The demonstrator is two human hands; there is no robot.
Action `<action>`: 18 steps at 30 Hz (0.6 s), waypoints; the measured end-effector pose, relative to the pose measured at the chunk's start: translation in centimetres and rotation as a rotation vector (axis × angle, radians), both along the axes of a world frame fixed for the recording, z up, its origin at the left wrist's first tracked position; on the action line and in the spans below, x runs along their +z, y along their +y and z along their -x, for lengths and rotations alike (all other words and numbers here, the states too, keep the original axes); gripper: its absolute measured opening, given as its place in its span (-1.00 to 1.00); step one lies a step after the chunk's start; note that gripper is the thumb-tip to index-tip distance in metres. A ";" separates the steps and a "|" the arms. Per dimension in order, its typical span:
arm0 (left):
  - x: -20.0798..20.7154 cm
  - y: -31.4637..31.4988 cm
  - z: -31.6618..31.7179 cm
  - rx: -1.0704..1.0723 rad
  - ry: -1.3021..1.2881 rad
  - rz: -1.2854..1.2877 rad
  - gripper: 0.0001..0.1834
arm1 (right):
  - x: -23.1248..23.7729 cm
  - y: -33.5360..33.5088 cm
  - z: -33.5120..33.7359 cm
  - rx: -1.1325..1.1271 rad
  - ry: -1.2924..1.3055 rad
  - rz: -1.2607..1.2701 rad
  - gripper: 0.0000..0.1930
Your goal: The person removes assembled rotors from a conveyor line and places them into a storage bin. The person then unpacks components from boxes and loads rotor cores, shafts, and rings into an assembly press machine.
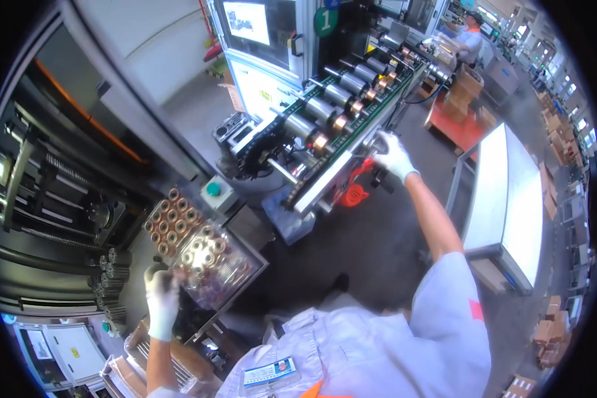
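Note:
My left hand (pixel 160 302), in a white glove with dark fingertips, is beside a tray of copper-coloured rings (pixel 172 222). Its fingers are bent and closed at the tray's near left edge; what they hold, if anything, I cannot make out. Clear plastic film (pixel 212 282) lies over the nearer part of the tray. My right hand (pixel 393 158), gloved too, is at the near side rail of a conveyor (pixel 331 174). Its fingers curl round something greyish that they partly hide. Along the conveyor lie several metal cylinders (pixel 303 129) on shafts, each with a copper-coloured end.
A green button (pixel 213 190) sits on a box between tray and conveyor. Below the conveyor's end is a bluish plastic bin (pixel 288 215). Machinery (pixel 53 179) with stacked toothed parts (pixel 113 272) stands left. A white-topped table (pixel 504 192) is right; another person (pixel 469 41) works far off.

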State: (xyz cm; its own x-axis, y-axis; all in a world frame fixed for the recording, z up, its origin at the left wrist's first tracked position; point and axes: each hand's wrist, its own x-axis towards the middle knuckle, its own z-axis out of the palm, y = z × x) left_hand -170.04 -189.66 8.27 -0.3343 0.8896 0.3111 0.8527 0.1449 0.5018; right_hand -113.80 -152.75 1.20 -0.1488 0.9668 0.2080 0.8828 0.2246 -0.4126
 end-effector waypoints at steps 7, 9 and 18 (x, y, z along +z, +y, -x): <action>3.5 1.9 -14.5 0.181 -0.985 -0.019 -0.74 | -1.9 1.2 -2.2 0.450 0.396 0.234 -0.21; 3.1 3.0 -18.1 0.201 -1.167 0.039 -0.78 | -3.4 2.6 -4.3 0.403 0.373 0.345 -0.33; 0.3 10.3 -25.4 0.034 -1.349 0.002 -0.75 | -1.7 3.0 -7.5 0.144 1.154 0.074 -0.69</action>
State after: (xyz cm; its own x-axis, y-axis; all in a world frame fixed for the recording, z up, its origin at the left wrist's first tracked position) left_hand -144.64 -179.39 8.54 -0.3977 0.8750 -0.2760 -0.3059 0.1572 0.9390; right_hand -106.28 -149.72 -0.49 -0.0176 0.9717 0.2355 -0.0569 0.2341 -0.9705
